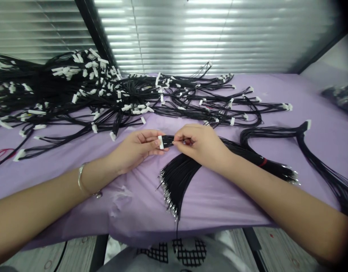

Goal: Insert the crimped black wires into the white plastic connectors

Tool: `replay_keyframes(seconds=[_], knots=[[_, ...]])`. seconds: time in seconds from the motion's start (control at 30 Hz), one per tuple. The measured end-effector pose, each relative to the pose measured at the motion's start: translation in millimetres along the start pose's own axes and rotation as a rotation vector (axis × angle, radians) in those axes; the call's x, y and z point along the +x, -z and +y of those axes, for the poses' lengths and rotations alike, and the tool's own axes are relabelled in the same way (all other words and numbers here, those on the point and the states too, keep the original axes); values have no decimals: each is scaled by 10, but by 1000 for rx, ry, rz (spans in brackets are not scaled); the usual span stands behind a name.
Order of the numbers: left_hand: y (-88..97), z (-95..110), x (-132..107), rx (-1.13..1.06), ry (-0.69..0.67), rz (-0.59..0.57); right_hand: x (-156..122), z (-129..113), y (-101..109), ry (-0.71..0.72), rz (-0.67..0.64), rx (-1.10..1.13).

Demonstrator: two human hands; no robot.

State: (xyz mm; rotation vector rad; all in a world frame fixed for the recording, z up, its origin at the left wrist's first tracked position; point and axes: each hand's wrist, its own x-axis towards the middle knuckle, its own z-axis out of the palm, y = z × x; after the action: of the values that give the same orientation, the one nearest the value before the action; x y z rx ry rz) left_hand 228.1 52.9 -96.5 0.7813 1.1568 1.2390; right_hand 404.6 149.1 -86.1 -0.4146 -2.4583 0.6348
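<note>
Between the thumb and fingers of my left hand (142, 146) is a white connector housing (160, 142), with several black wires (168, 140) running out of its right side. My right hand (201, 145) pinches a thin black wire (186, 139) just right of the housing, its thumb and index fingertip close together. Under and beside my right hand lies a thick bundle of loose black wires (181, 177). Their bare ends show silvery metal terminals (168, 196), fanned toward the front of the table. A red tie (263, 162) wraps the bundle near its right end.
A large heap of black cables (63, 90) with white connectors covers the back left of the purple-covered table (140, 189). More finished-looking cables (247, 109) stretch along the back. At right, a separate cable (301, 138) bends toward the edge. Window blinds (168, 37) stand behind.
</note>
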Motion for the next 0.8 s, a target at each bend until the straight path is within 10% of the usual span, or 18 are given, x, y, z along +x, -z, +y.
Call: replay_keyframes(seconds=[0.8], knots=[[-22,-10,14,19,-56,10,55,-90,34,53,-36,-107]])
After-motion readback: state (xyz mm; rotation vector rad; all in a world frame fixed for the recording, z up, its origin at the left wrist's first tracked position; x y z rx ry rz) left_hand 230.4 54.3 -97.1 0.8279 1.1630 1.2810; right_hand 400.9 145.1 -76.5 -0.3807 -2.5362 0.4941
